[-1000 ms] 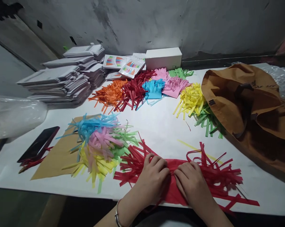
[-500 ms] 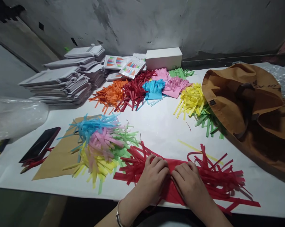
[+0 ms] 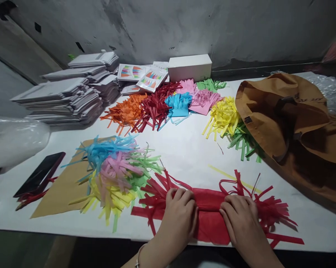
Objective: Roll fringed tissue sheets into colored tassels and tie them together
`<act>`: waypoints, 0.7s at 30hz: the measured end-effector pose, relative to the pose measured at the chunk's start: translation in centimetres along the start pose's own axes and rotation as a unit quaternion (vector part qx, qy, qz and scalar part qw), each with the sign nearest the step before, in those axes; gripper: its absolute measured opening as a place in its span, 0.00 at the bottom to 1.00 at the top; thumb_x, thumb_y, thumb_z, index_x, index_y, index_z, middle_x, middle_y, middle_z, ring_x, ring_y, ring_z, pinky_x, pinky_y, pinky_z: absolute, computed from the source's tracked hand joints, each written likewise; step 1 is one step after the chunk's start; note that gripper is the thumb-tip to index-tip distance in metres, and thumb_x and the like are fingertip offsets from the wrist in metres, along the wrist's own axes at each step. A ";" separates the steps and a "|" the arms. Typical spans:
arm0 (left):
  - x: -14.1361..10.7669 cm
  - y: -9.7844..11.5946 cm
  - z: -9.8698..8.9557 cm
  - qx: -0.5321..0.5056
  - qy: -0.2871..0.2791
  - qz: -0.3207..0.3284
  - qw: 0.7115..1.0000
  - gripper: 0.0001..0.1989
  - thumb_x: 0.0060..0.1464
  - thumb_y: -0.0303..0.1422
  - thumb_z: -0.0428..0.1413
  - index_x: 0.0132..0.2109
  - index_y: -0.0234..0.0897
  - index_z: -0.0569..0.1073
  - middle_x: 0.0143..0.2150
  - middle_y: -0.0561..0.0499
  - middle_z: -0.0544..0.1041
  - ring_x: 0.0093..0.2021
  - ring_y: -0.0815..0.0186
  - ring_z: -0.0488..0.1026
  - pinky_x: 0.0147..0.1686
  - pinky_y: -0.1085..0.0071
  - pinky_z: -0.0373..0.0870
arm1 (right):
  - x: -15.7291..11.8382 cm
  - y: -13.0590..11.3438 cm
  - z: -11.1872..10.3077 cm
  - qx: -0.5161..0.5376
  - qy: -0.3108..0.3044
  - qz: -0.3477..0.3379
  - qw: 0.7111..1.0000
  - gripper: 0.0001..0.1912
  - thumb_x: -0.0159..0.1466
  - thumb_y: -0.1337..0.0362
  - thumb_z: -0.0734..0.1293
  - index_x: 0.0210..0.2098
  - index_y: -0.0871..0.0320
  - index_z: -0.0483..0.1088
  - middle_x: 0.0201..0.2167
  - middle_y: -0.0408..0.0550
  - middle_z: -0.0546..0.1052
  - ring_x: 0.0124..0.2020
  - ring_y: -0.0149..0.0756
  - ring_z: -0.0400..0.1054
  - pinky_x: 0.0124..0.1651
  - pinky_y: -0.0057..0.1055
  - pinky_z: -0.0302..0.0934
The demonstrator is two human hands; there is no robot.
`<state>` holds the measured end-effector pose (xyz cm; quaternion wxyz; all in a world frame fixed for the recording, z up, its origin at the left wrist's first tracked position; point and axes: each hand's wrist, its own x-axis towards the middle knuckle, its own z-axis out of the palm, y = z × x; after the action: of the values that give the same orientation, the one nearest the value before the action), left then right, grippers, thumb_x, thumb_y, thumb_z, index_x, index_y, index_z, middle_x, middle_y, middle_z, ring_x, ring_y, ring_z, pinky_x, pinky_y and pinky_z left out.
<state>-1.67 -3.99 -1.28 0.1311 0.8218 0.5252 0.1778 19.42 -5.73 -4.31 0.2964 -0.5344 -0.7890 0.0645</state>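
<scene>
A sheet of red tissue paper point(image 3: 212, 222), cut into fringe at both ends, lies at the table's front edge. A rolled or folded ridge runs across its middle. My left hand point(image 3: 181, 214) has its fingers curled over the left end of that ridge, thumb tucked toward the near side. My right hand point(image 3: 239, 214) grips the right end the same way, with a gap of flat red paper between the two hands. Red strips point(image 3: 276, 210) spread out past my right hand. What lies under my fingers is hidden.
Blue, pink, yellow and green fringed tassels point(image 3: 112, 167) lie on brown paper point(image 3: 59, 193) at left, beside a phone point(image 3: 41, 173). More tassels point(image 3: 154, 108), paper stacks point(image 3: 64, 100) and a white box point(image 3: 189, 67) stand at the back. A brown bag point(image 3: 285, 108) slumps at right.
My right hand has moved right along the red paper, away from my left hand, so the middle of the sheet and its ridge now show. The view has shifted slightly.
</scene>
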 end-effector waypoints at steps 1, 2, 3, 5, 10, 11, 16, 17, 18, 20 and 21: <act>0.2 0.3 0.0 0.021 -0.008 -0.016 1.000 0.06 0.58 0.25 0.54 0.35 0.36 0.74 0.39 0.47 0.76 0.43 0.57 0.68 0.51 0.49 0.58 | 0.2 -0.3 0.0 -0.017 -0.003 0.016 1.000 0.12 0.71 0.70 0.57 0.36 0.57 0.70 0.38 0.49 0.74 0.42 0.44 0.67 0.56 0.52 0.51; 0.4 0.5 0.0 0.042 -0.013 -0.028 0.999 0.04 0.57 0.24 0.55 0.35 0.36 0.74 0.39 0.47 0.76 0.43 0.56 0.68 0.51 0.49 0.58 | 0.5 -0.6 0.0 -0.032 -0.010 0.028 0.999 0.12 0.71 0.70 0.57 0.34 0.57 0.69 0.37 0.49 0.74 0.41 0.44 0.67 0.54 0.52 0.52; 0.5 0.7 0.1 0.060 -0.012 -0.032 0.998 0.04 0.56 0.24 0.57 0.35 0.36 0.74 0.39 0.47 0.76 0.42 0.57 0.68 0.51 0.49 0.59 | 0.7 -0.8 0.0 -0.044 -0.017 0.034 0.998 0.12 0.70 0.70 0.57 0.33 0.57 0.69 0.36 0.49 0.74 0.40 0.45 0.67 0.54 0.52 0.52; 0.6 0.7 0.3 0.085 -0.004 0.001 0.996 0.04 0.55 0.23 0.59 0.35 0.37 0.74 0.40 0.48 0.76 0.43 0.58 0.68 0.53 0.48 0.58 | 0.9 -0.9 -0.1 -0.051 -0.025 0.038 0.998 0.10 0.69 0.70 0.59 0.34 0.56 0.69 0.36 0.49 0.74 0.40 0.44 0.67 0.54 0.52 0.51; 0.9 0.3 1.0 0.129 0.002 0.136 0.982 0.05 0.58 0.29 0.62 0.34 0.39 0.75 0.37 0.53 0.75 0.43 0.60 0.68 0.62 0.45 0.47 | 0.9 -1.0 0.1 -0.002 -0.008 -0.056 0.998 0.15 0.67 0.77 0.57 0.39 0.56 0.71 0.35 0.46 0.74 0.41 0.40 0.67 0.60 0.49 0.49; 1.2 0.2 1.1 0.137 -0.001 0.148 0.980 0.06 0.58 0.29 0.62 0.33 0.39 0.75 0.36 0.53 0.75 0.42 0.60 0.68 0.62 0.46 0.48 | 0.9 -1.1 0.2 -0.006 -0.010 -0.079 0.997 0.15 0.67 0.77 0.57 0.40 0.57 0.72 0.34 0.46 0.74 0.41 0.40 0.67 0.61 0.49 0.48; 3.1 -0.3 0.5 0.079 -0.038 0.104 0.991 0.08 0.53 0.23 0.60 0.28 0.38 0.74 0.34 0.51 0.75 0.38 0.60 0.69 0.48 0.55 0.62 | 1.5 -1.7 1.5 -0.071 -0.001 -0.120 0.990 0.12 0.64 0.78 0.59 0.38 0.60 0.72 0.32 0.47 0.74 0.38 0.41 0.65 0.59 0.48 0.51; 3.2 -0.4 0.4 0.059 -0.030 0.101 0.993 0.07 0.52 0.22 0.59 0.29 0.38 0.74 0.34 0.50 0.76 0.38 0.60 0.70 0.46 0.56 0.63 | 1.7 -1.7 1.7 -0.074 0.009 -0.119 0.990 0.13 0.64 0.79 0.58 0.34 0.59 0.70 0.30 0.47 0.73 0.35 0.40 0.65 0.58 0.47 0.52; 3.2 -0.4 0.4 0.038 -0.010 0.117 0.992 0.07 0.53 0.21 0.58 0.31 0.38 0.74 0.36 0.50 0.77 0.38 0.59 0.70 0.46 0.57 0.63 | 2.0 -1.8 1.8 -0.074 0.021 -0.116 0.990 0.14 0.64 0.79 0.57 0.32 0.59 0.69 0.28 0.46 0.72 0.34 0.39 0.64 0.57 0.46 0.54; 2.6 -0.4 0.7 -0.002 0.025 0.188 0.982 0.08 0.56 0.22 0.56 0.36 0.39 0.75 0.39 0.50 0.78 0.40 0.59 0.70 0.47 0.58 0.64 | 2.6 -1.8 1.7 -0.069 0.044 -0.106 0.991 0.15 0.65 0.79 0.56 0.30 0.58 0.67 0.27 0.45 0.71 0.32 0.38 0.64 0.55 0.46 0.55; 2.2 -0.4 1.1 -0.017 0.035 0.227 0.973 0.08 0.57 0.22 0.55 0.38 0.40 0.75 0.40 0.50 0.79 0.41 0.60 0.71 0.48 0.60 0.65 | 2.9 -1.7 1.5 -0.067 0.056 -0.098 0.991 0.15 0.66 0.78 0.56 0.30 0.57 0.67 0.27 0.44 0.71 0.33 0.38 0.64 0.55 0.46 0.56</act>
<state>-0.67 -1.86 -2.12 0.0826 0.9105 0.3262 0.2405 16.48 -3.54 -3.64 0.3087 -0.4755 -0.8224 -0.0480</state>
